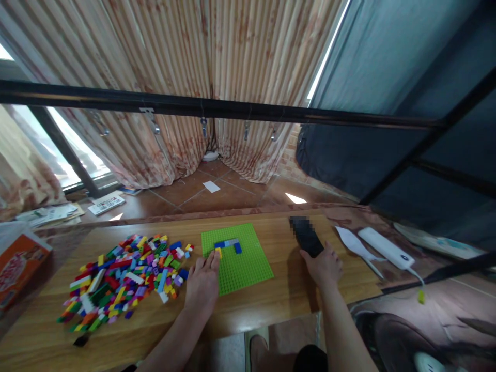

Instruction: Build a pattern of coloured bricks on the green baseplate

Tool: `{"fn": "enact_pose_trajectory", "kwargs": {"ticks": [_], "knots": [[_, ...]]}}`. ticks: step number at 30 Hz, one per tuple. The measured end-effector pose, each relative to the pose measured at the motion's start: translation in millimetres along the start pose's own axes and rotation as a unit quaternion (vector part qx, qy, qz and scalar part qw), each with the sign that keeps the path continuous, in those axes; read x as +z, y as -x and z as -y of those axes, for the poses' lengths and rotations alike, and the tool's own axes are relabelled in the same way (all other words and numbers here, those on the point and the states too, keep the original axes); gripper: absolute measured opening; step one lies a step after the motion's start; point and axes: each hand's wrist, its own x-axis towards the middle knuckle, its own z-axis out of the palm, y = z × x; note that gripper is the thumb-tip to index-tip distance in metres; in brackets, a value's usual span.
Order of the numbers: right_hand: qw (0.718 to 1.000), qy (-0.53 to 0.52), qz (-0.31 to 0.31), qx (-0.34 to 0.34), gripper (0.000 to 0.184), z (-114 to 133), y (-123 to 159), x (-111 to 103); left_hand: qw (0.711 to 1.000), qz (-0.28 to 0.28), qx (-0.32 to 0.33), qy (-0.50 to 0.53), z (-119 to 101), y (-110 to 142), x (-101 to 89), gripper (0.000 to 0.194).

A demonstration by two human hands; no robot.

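Observation:
A green baseplate (248, 266) lies on the wooden table, with blue and light-blue bricks (228, 243) joined on it in an angled row. At the plate's left side, my left hand (203, 281) has its fingers closed on a small yellow brick (218, 252) next to that row. My right hand (323, 264) grips the near end of a black phone (309, 238), to the right of the plate. Left of my left hand spreads a pile of loose coloured bricks (127, 276).
An orange box (23, 263) stands at the far left. White paper (354, 243) and a white power strip (385, 248) with a cable lie to the right. A dark metal rail (240, 109) crosses in front of the curtains (166, 62). One small black piece (81, 340) lies near the table's front.

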Motion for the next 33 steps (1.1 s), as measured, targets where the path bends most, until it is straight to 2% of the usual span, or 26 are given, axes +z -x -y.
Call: {"fn": "enact_pose_trajectory", "kwargs": {"ticks": [6, 12, 26, 29, 33], "knots": [[1.000, -0.008, -0.004, -0.020, 0.090, -3, 3, 1, 1.000, 0.015, 0.004, 0.002, 2, -2, -0.6, 0.062], [0.999, -0.006, 0.012, -0.030, 0.091, -2, 8, -1, 0.999, 0.001, 0.020, 0.029, 8, -5, 4.5, 0.062], [1.000, 0.000, 0.021, 0.004, 0.087, 5, 11, -6, 0.997, -0.007, 0.036, 0.074, 13, -9, 9.1, 0.065], [1.000, -0.005, -0.005, 0.003, 0.082, 4, 10, -5, 0.996, -0.004, 0.034, 0.086, 11, -7, 6.0, 0.064], [0.995, -0.032, -0.093, -0.005, 0.082, 14, 10, -1, 0.994, -0.002, 0.023, 0.111, 5, -4, 3.1, 0.062]]}}
